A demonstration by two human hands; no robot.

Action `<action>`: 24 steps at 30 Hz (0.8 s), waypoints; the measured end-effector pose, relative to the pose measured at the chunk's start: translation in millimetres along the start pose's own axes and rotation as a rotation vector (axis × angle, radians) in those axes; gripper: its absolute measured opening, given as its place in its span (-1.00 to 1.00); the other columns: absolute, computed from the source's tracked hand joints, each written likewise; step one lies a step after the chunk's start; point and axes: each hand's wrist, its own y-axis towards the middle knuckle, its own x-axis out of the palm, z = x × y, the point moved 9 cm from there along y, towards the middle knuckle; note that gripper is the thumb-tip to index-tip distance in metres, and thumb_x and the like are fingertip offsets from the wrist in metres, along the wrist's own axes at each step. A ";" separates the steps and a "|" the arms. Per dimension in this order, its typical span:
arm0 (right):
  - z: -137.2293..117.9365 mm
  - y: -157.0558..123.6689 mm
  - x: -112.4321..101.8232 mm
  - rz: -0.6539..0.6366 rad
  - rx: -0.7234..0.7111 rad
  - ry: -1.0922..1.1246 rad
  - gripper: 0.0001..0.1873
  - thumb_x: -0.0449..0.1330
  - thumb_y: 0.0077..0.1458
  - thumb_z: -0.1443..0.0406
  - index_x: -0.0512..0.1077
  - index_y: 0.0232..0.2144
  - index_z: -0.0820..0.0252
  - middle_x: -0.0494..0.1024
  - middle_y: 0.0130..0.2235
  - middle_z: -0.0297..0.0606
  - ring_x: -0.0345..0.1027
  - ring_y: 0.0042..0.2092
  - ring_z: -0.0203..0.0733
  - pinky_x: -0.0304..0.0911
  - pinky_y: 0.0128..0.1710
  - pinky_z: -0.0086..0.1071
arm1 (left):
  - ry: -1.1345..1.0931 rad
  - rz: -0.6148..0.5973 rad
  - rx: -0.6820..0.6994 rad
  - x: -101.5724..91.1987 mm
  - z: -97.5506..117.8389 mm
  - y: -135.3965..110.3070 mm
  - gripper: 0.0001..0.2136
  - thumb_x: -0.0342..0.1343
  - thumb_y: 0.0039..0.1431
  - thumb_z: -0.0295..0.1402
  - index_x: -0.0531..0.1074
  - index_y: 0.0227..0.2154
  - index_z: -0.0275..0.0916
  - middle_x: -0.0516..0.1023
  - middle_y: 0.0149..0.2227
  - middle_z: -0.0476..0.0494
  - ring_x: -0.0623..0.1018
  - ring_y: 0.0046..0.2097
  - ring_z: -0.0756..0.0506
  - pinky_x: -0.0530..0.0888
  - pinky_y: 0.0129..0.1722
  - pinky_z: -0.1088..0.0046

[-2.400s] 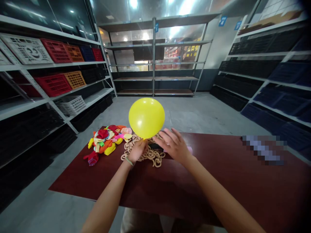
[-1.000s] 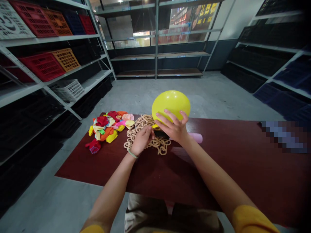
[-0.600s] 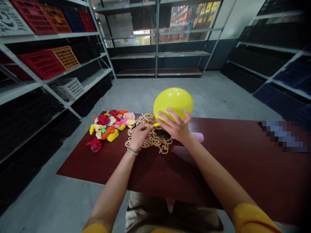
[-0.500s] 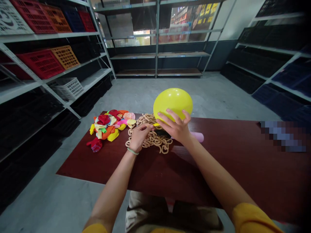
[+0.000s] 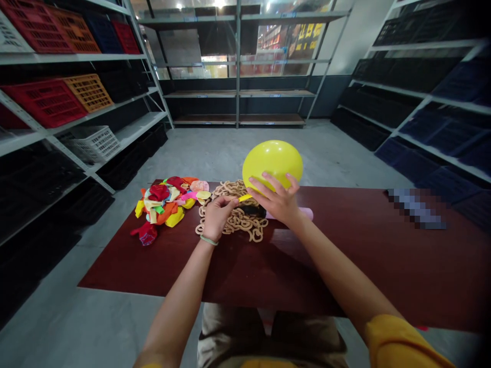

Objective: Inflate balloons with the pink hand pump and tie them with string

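Note:
An inflated yellow balloon [image 5: 271,159] is above the far edge of the dark red table [image 5: 238,276]. My left hand [image 5: 218,217] is closed, with thumb and forefinger pinching the balloon's stretched neck. Against the balloon's near side, my right hand [image 5: 280,202] has its fingers spread and stretched out; its thumb is hard to make out. Under both hands lies a heap of tan chain-like links [image 5: 245,230]. A lilac cylinder [image 5: 306,213] with a black part [image 5: 253,210] rests on the heap, partly hidden by my right hand.
To the left is a pile of limp coloured balloons [image 5: 169,204], with a dark red one [image 5: 148,234] nearer me. A blurred-out object [image 5: 416,208] lies at the table's right. Racks with crates [image 5: 46,102] line both sides; a metal shelf [image 5: 238,94] stands behind.
My view has shifted slightly, and the shelves and table have moved left in the picture. More of the balloon's yellow neck shows between my hands. Both hands keep nearly the same pose.

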 end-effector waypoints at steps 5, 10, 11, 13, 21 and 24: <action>-7.3 -3.9 -4.3 -0.092 -0.025 0.000 -0.46 0.01 0.31 0.31 0.10 0.26 -0.29 0.26 0.29 -0.44 -0.01 0.32 -0.02 -0.30 0.23 0.16 | 0.021 -0.068 0.054 12.2 1.1 -4.4 -0.78 0.27 0.01 -0.20 0.54 -0.42 -0.26 0.53 -0.47 -0.03 0.41 -0.48 0.04 0.31 -0.49 0.54; -16.5 -30.4 -10.7 -0.144 -0.022 0.023 -0.41 0.09 0.25 0.33 0.13 0.25 -0.30 0.32 0.25 -0.41 0.01 0.30 -0.05 -0.27 0.24 0.07 | 0.099 -0.088 0.076 16.3 -7.6 -3.5 -0.80 0.24 0.05 -0.20 0.53 -0.42 -0.26 0.52 -0.48 -0.03 0.40 -0.49 0.03 0.30 -0.49 0.53; -18.1 -37.2 -15.8 -0.124 -0.018 0.022 -0.46 0.10 0.24 0.33 0.20 0.20 -0.29 0.35 0.22 -0.42 0.04 0.28 -0.06 -0.26 0.23 0.03 | 0.103 -0.085 0.073 16.3 -9.2 -3.1 -0.79 0.23 0.06 -0.19 0.53 -0.41 -0.25 0.52 -0.48 -0.03 0.39 -0.50 0.03 0.30 -0.49 0.53; -22.7 -50.3 -25.7 -0.090 -0.018 0.022 -0.60 0.12 0.23 0.33 0.36 0.07 -0.22 0.44 0.15 -0.43 0.12 0.23 -0.11 -0.22 0.21 -0.06 | 0.109 -0.082 0.063 17.0 -11.4 -2.8 -0.79 0.22 0.07 -0.18 0.53 -0.41 -0.25 0.51 -0.49 -0.03 0.38 -0.52 0.04 0.29 -0.52 0.53; -45.3 -79.2 0.8 -0.279 0.037 0.140 -0.81 0.09 0.26 0.21 0.49 -0.17 0.04 0.57 -0.17 -0.30 0.26 -0.05 -0.10 -0.07 0.07 -0.13 | 0.056 -0.079 0.041 19.7 -10.7 -4.9 -0.79 0.24 0.05 -0.18 0.51 -0.41 -0.25 0.43 -0.58 0.02 0.34 -0.57 0.05 0.26 -0.58 0.55; -42.6 -79.1 7.7 -0.303 0.109 0.264 -0.82 0.07 0.26 0.25 0.49 -0.24 0.07 0.56 -0.15 -0.28 0.26 -0.02 -0.07 -0.01 0.06 -0.11 | 0.045 -0.076 0.051 19.3 -9.4 -5.6 -0.79 0.24 0.06 -0.18 0.51 -0.39 -0.24 0.43 -0.58 0.03 0.36 -0.56 0.05 0.27 -0.56 0.56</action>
